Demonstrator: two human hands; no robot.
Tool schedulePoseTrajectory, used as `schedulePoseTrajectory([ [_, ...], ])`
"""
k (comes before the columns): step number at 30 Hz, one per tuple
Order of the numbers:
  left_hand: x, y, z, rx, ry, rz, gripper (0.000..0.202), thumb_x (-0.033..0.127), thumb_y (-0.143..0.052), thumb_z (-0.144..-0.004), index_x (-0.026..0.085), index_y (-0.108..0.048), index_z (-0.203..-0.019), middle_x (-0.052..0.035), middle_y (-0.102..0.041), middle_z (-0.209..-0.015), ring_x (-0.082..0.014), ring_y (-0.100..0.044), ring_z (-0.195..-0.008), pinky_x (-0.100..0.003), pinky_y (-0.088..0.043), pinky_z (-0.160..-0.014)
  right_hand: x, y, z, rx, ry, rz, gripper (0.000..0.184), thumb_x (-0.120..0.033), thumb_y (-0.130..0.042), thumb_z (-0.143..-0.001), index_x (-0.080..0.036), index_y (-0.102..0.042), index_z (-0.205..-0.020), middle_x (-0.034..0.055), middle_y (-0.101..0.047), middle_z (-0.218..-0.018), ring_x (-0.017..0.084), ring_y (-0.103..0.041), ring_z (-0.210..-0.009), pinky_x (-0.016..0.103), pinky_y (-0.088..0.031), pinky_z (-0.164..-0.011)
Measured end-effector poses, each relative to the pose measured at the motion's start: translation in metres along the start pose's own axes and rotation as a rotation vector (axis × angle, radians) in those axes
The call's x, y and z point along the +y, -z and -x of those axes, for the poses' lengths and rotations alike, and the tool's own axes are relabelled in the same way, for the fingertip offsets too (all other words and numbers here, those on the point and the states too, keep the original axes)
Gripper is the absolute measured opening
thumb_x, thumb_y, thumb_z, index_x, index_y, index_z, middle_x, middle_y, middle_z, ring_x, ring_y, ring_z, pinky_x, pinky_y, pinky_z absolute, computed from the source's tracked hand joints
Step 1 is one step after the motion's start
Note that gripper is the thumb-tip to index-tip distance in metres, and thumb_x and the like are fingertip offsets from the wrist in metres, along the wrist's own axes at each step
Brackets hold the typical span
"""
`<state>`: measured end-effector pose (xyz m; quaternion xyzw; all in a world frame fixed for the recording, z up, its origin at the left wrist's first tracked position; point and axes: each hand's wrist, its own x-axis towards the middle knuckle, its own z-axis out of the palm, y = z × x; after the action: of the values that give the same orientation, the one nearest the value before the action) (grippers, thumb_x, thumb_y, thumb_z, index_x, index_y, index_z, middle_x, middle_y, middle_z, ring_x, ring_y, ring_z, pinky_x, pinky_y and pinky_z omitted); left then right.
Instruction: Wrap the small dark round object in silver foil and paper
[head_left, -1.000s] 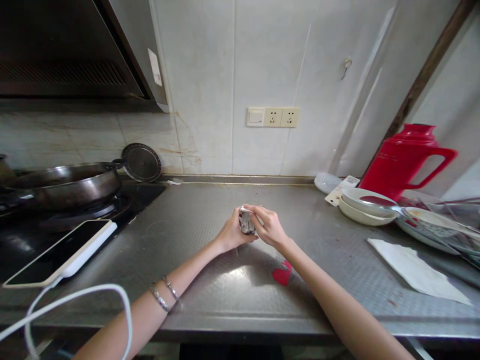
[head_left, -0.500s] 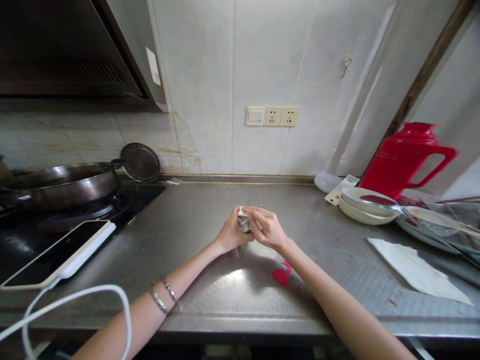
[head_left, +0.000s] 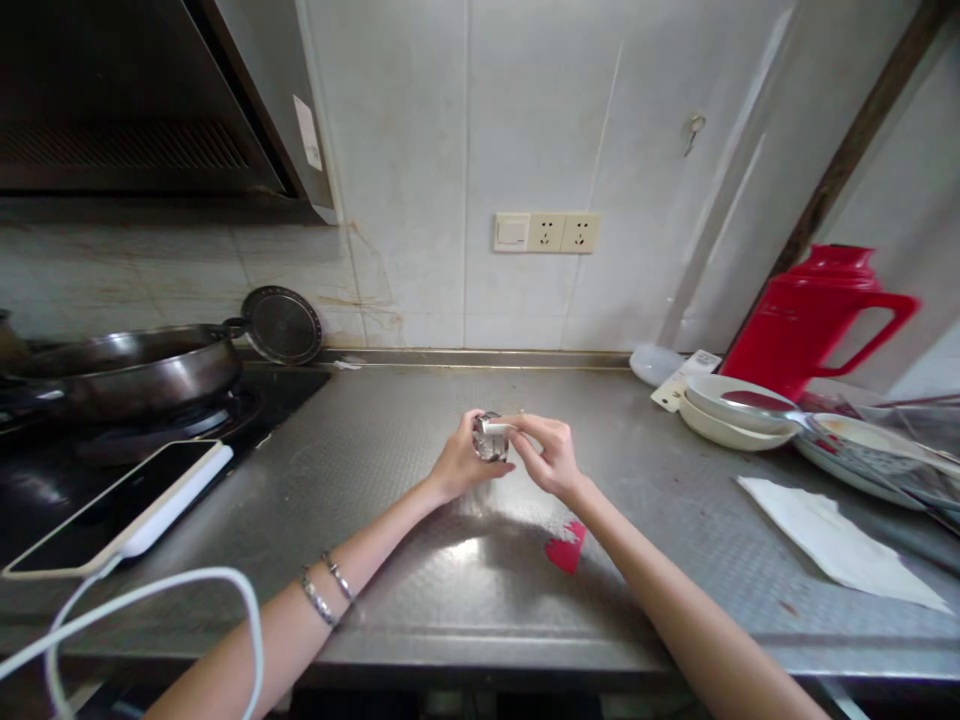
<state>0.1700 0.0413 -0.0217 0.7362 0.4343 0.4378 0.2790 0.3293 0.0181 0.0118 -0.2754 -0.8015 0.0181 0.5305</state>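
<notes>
Above the middle of the grey, embossed metal tabletop (head_left: 397, 430), the left hand (head_left: 455, 462) keeps its grip curled around a small, round, shiny silvery-looking container (head_left: 491, 449), fingers on its far side and thumb on its near side; the container's open end or top faces the viewer, and whether it is glass or metal is hard to tell; the right hand (head_left: 551, 452) comes in from the other side, its grip closed in a pinch on a small, thin white strip (head_left: 496, 428), which lies across the upper part of the container; two silver bracelets (head_left: 318, 598) circle the left forearm; below the hands, a jagged-edged red patch (head_left: 565, 550) marks the tabletop beside the right forearm; farther right lies a flat white paper sheet (head_left: 832, 540), and behind it stand stacked round white bowls (head_left: 727, 432) in front of a red jug-shaped flask with a looped handle (head_left: 802, 325); on the left, a white-edged phone with a dark screen (head_left: 112, 510) rests slanted by the black glossy stove (head_left: 292, 385), with a thick white cable (head_left: 257, 650) running from it; a round, shallow steel pan (head_left: 165, 380) sits on the stove; a round dark disc with a perforated rim (head_left: 281, 325) leans against the wall.
</notes>
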Motion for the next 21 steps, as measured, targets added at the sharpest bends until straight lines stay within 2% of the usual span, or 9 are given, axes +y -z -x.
schedulePoseTrajectory([
  [3, -0.003, -0.001, 0.001, -0.032, -0.074, 0.022, 0.083, 0.035, -0.083, -0.051, 0.021, -0.039, -0.120, -0.0070, -0.063, -0.109, -0.0228, -0.062, -0.096, -0.035, -0.048, -0.084, 0.002, 0.002, -0.001, 0.183, -0.235, 0.003, 0.029, -0.031, -0.044, -0.092, -0.017, -0.068, -0.083, 0.0031, -0.067, -0.067, 0.015, -0.063, -0.061, 0.024, -0.048, -0.059],
  [5, -0.004, -0.002, 0.002, -0.054, -0.093, 0.033, 0.083, 0.033, -0.084, -0.051, 0.021, -0.039, -0.120, -0.0071, -0.063, -0.109, -0.0227, -0.062, -0.096, -0.036, -0.048, -0.085, 0.005, 0.002, -0.002, 0.231, -0.285, 0.020, 0.030, -0.033, -0.044, -0.092, -0.017, -0.070, -0.089, 0.0038, -0.069, -0.071, 0.017, -0.065, -0.066, 0.025, -0.048, -0.062],
  [7, -0.003, -0.002, 0.002, -0.060, -0.102, 0.032, 0.085, 0.032, -0.084, -0.051, 0.020, -0.038, -0.122, -0.0081, -0.062, -0.110, -0.0235, -0.061, -0.099, -0.036, -0.048, -0.086, 0.007, 0.002, -0.003, 0.200, -0.260, 0.018, 0.030, -0.033, -0.045, -0.091, -0.018, -0.070, -0.094, 0.0059, -0.072, -0.082, 0.019, -0.067, -0.076, 0.026, -0.050, -0.069],
  [9, -0.001, -0.002, 0.002, -0.049, -0.108, 0.027, 0.087, 0.032, -0.084, -0.051, 0.020, -0.037, -0.123, -0.0088, -0.062, -0.113, -0.0243, -0.061, -0.101, -0.037, -0.048, -0.087, 0.009, 0.000, -0.003, 0.101, -0.219, -0.013, 0.029, -0.033, -0.045, -0.091, -0.020, -0.070, -0.097, 0.0071, -0.073, -0.090, 0.020, -0.068, -0.083, 0.027, -0.051, -0.073],
  [12, 0.002, -0.002, 0.003, -0.030, -0.106, 0.027, 0.086, 0.032, -0.083, -0.052, 0.019, -0.038, -0.124, -0.0083, -0.062, -0.110, -0.0236, -0.062, -0.097, -0.036, -0.049, -0.084, 0.011, -0.003, -0.002, -0.028, -0.203, -0.059, 0.030, -0.032, -0.043, -0.092, -0.021, -0.071, -0.098, 0.0066, -0.074, -0.090, 0.020, -0.069, -0.081, 0.028, -0.052, -0.072],
  [16, 0.003, -0.004, 0.004, -0.020, -0.077, 0.051, 0.082, 0.033, -0.083, -0.053, 0.019, -0.041, -0.122, -0.0058, -0.065, -0.103, -0.0210, -0.064, -0.089, -0.033, -0.050, -0.078, 0.014, -0.005, 0.000, -0.042, -0.201, -0.036, 0.030, -0.030, -0.042, -0.093, -0.020, -0.070, -0.100, 0.0063, -0.074, -0.090, 0.018, -0.069, -0.078, 0.027, -0.052, -0.070],
  [21, -0.004, -0.006, 0.001, 0.033, -0.031, 0.079, 0.082, 0.037, -0.084, -0.051, 0.019, -0.042, -0.120, -0.0056, -0.065, -0.101, -0.0211, -0.063, -0.090, -0.033, -0.049, -0.078, 0.016, -0.005, 0.002, -0.070, -0.067, 0.040, 0.030, -0.027, -0.039, -0.094, -0.020, -0.065, -0.108, 0.0093, -0.073, -0.098, 0.020, -0.069, -0.087, 0.030, -0.053, -0.076],
])
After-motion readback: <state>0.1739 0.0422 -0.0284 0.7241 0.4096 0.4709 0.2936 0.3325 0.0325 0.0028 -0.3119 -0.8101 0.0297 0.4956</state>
